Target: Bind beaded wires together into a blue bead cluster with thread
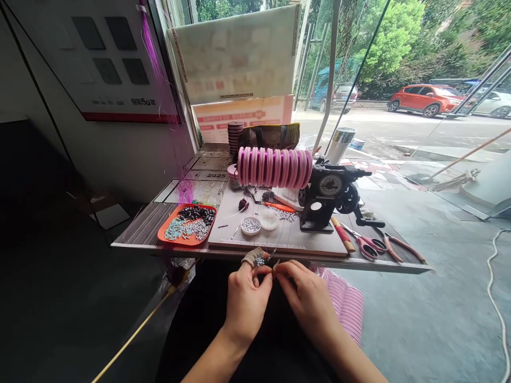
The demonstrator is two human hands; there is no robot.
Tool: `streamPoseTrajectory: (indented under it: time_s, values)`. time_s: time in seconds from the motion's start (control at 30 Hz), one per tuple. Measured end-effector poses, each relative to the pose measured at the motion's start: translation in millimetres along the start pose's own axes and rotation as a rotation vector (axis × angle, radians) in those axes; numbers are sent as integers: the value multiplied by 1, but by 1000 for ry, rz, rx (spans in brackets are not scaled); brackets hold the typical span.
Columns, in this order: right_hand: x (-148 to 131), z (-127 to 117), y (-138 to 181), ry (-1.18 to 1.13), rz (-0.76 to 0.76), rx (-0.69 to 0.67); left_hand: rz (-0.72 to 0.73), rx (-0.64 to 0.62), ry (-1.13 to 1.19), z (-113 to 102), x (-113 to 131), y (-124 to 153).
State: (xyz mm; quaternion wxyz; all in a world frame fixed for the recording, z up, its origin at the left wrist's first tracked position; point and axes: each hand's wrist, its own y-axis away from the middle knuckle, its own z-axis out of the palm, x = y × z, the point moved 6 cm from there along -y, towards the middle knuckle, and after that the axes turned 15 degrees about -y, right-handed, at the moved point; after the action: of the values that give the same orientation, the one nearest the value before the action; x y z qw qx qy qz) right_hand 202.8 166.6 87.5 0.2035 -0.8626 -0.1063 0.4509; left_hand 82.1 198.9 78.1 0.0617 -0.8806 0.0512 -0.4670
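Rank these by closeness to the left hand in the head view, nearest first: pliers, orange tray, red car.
1. Orange tray: ahead and left of the left hand.
2. Pliers: to the right, past the scissors.
3. Red car: outside, far right.

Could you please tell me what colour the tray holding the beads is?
The tray is orange; it shows best in the head view.

A small cluster of silvery beads [260, 260] sits against the index finger of the left hand [248, 298], bunched close together. Just to its right, a short, slim, dark-and-silver piece [272, 254] tilts upward beyond the fingertips. A tiny pale piece [276, 264], mostly covered, is pinched where the left and right hands [309, 290] meet.
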Motion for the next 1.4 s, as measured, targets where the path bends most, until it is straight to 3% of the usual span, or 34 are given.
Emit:
streamPoseTrajectory:
  time_s: [0.27,0.47,0.8,1.0,1.27,1.4]
  values:
    - [-1,5,1,164,-51,-9,2,39,60,1,1,1]
    - [1,-4,-3,13,3,-3,29,66,-74,-3,-1,-3]
    - [10,3,0,-168,133,57,-25,-38,-10,3,0,1]
    - [9,1,0,-136,88,120,-21,-6,-46,1,0,0]
    - [12,5,1,-186,105,103,-43,-38,-83,7,-9,-3]
    - [11,-1,2,-154,67,160,-52,-90,-15,10,-8,-4]
